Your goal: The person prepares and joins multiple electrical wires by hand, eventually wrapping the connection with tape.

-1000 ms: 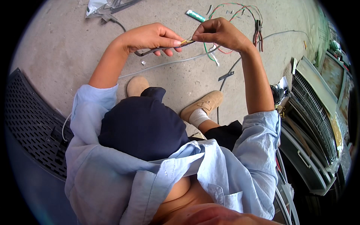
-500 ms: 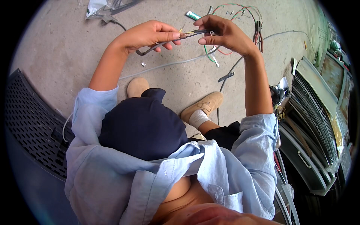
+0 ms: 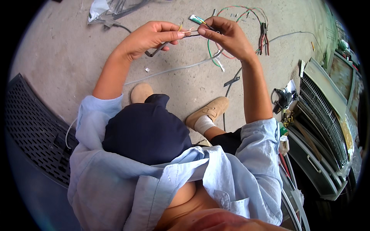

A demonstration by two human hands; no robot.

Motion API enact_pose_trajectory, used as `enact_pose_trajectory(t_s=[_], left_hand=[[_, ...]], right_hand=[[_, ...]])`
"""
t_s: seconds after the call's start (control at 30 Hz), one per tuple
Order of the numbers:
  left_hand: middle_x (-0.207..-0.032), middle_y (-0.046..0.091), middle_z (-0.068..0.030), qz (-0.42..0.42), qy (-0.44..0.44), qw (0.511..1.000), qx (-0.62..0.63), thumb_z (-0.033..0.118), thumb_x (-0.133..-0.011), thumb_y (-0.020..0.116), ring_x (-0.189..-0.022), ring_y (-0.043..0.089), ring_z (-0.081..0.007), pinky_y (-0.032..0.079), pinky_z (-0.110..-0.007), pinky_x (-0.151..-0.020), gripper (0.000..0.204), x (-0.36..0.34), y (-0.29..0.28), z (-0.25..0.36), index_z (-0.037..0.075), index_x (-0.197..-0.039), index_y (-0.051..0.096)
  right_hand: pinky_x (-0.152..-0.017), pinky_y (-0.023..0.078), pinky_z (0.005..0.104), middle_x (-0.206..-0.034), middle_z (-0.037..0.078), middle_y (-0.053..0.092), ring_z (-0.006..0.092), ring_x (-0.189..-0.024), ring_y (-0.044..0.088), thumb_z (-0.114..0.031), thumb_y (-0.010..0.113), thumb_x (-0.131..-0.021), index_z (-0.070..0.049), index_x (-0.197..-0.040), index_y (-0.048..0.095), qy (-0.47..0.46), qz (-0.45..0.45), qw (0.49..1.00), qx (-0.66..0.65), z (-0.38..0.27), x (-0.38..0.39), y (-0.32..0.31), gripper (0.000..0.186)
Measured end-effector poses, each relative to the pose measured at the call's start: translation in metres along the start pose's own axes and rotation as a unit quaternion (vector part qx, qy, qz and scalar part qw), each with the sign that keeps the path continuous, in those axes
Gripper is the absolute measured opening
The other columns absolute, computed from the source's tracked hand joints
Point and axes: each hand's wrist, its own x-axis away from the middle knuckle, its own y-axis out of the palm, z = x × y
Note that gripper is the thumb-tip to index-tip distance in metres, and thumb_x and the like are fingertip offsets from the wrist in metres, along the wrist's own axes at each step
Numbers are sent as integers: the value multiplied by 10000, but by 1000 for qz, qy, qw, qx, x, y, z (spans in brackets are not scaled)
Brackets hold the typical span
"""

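Observation:
My left hand (image 3: 154, 38) pinches a dark grey cable (image 3: 155, 51) near its end, thumb against the fingers. Thin wires (image 3: 190, 35) stretch from there across the gap to my right hand (image 3: 227, 34). Bare copper strands and a yellow wire (image 3: 180, 27) stick up by the left fingertips. The right thumb and forefinger are closed on the thin wires. A yellow-and-black wire end (image 3: 204, 23) rises above those fingers. How the wires are joined inside the fingers is hidden.
Red-handled pliers (image 3: 263, 40) lie on the concrete floor right of my hands, near looped red and green wires (image 3: 246, 8). A green-and-white packet (image 3: 195, 18) lies behind. Grey cable (image 3: 173, 71) crosses the floor. Metal panels (image 3: 323, 115) are stacked at right; a perforated black panel (image 3: 34, 127) stands left.
My right hand has shifted slightly left and its fingers have closed in on the wires. The wires between my hands now show more spread apart, with bare strands upright at my left fingertips.

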Motion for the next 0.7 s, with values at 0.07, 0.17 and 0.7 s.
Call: enact_pose_trajectory(t_s=[0.07, 0.17, 0.7], left_hand=[[-915, 632, 38, 21, 16, 999, 26, 303, -900, 668, -830, 575, -39, 498, -183, -691, 372, 0, 2, -2, 60, -1181, 652], [-935, 637, 32, 47, 15, 995, 85, 270, -903, 668, -854, 581, -42, 503, -186, -718, 335, -1, 3, -5, 71, -1173, 654], [-989, 637, 29, 81, 7, 983, 162, 234, -902, 669, -924, 582, -41, 518, -191, -760, 273, -2, 11, -13, 73, -1123, 657]], right_hand=[[-743, 464, 254, -830, 2, 656, 76, -814, 581, -239, 703, -880, -25, -956, 672, -16, 22, 1000, 4, 1, -1, 3, 229], [-731, 462, 253, -821, 10, 652, 78, -798, 574, -242, 692, -887, -18, -963, 668, -21, 45, 999, 5, 3, -3, 9, 237], [-773, 433, 235, -895, -10, 622, 65, -842, 527, -214, 662, -913, -20, -999, 643, -18, 50, 998, 28, 1, -5, 14, 213]])
